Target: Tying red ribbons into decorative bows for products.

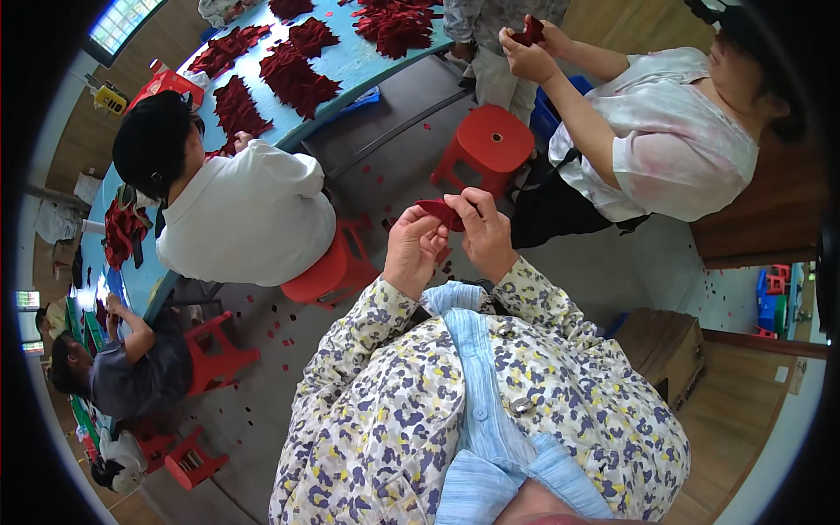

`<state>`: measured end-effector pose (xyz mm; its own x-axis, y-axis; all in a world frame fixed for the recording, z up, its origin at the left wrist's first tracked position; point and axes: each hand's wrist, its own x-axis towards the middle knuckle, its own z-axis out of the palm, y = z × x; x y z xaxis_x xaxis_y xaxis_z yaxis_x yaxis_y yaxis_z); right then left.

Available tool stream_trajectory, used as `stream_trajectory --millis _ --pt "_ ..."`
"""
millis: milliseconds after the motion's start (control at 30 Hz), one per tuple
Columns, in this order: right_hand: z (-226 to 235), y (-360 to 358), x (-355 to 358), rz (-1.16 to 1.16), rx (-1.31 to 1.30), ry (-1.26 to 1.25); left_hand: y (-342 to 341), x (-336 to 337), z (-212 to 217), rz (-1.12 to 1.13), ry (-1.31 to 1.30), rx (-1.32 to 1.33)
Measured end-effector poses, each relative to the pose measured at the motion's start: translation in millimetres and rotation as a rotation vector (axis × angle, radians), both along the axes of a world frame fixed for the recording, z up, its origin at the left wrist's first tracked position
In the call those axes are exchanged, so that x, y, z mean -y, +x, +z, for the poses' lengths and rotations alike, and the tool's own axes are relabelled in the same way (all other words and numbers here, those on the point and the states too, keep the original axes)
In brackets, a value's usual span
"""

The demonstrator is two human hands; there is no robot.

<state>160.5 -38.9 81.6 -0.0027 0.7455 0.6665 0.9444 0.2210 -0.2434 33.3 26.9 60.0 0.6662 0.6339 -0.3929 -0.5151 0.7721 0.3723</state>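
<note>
In front of my chest I hold a small dark red fabric piece (435, 208) up between both hands. My left hand (413, 251) pinches its left side with thumb and fingers. My right hand (484, 234) grips the right side, its fingers curled round the edge. The hands are close together, and part of the piece is hidden behind the fingers.
A long light-blue table (350, 66) carries several piles of dark red pieces (297, 79). A person in white (254, 210) sits on a red stool ahead left. Another person (647, 131) stands at right holding a red piece. An unoccupied red stool (493, 140) stands ahead; scraps litter the floor.
</note>
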Motion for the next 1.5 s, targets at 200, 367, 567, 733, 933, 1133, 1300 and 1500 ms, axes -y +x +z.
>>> stream_trajectory --millis 200,367,567,733,933,1133,1300,1500 --pt "8 3 6 0.016 0.074 0.028 4 2 -2 -0.081 0.171 0.019" --pt "3 5 4 0.002 0.082 0.036 19 7 -15 0.120 0.861 -0.438" --pt "-5 6 4 -0.043 -0.041 -0.011 19 -2 -26 -0.111 0.602 -0.230" --pt "-6 5 3 -0.064 -0.138 -0.016 20 1 -13 -0.135 -0.050 0.163" --pt "-6 4 6 -0.005 -0.116 -0.021 19 0 -28 -0.096 0.460 0.182" --pt "-17 4 8 0.005 -0.140 -0.057 18 2 -34 -0.049 0.875 -0.155" --pt "-13 -3 5 -0.011 -0.391 -0.119 22 9 -31 0.022 0.524 -0.083" --pt "-15 -5 5 0.024 -0.380 -0.079 15 8 -45 -0.095 0.294 0.192"
